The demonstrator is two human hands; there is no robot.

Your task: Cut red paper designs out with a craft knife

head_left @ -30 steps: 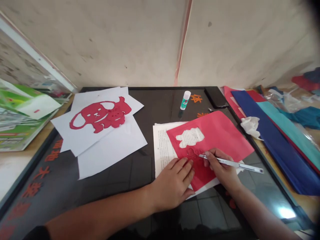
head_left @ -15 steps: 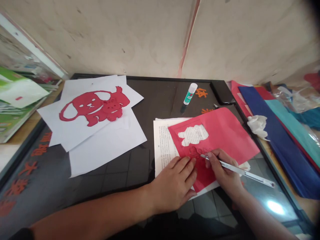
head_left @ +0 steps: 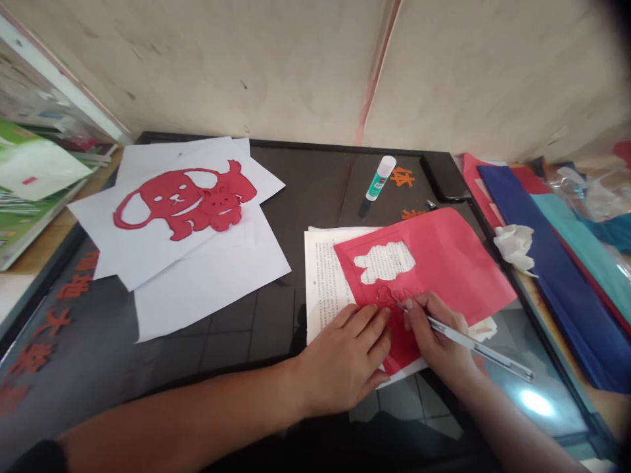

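A red paper sheet (head_left: 444, 263) with an animal-shaped hole cut out of it lies on printed white pages (head_left: 325, 282) on a black cutting mat (head_left: 276, 190). My left hand (head_left: 345, 361) lies flat with fingers stretched out, pressing down the sheet's lower left part. My right hand (head_left: 436, 335) is closed on a slim silver craft knife (head_left: 473, 345). The knife's tip touches the red sheet just below the hole, beside my left fingertips.
A red dog-shaped paper cutout (head_left: 185, 200) rests on white sheets (head_left: 207, 276) at the left. A glue stick (head_left: 379, 179) and a dark phone (head_left: 446, 179) lie at the back. Blue and teal paper (head_left: 557, 256) and a crumpled tissue (head_left: 515, 244) sit at the right; green booklets (head_left: 29, 184) at far left.
The view has shifted slightly. My right hand with the knife has moved a little along the cut under the hole. My left hand stays pressed on the red sheet.
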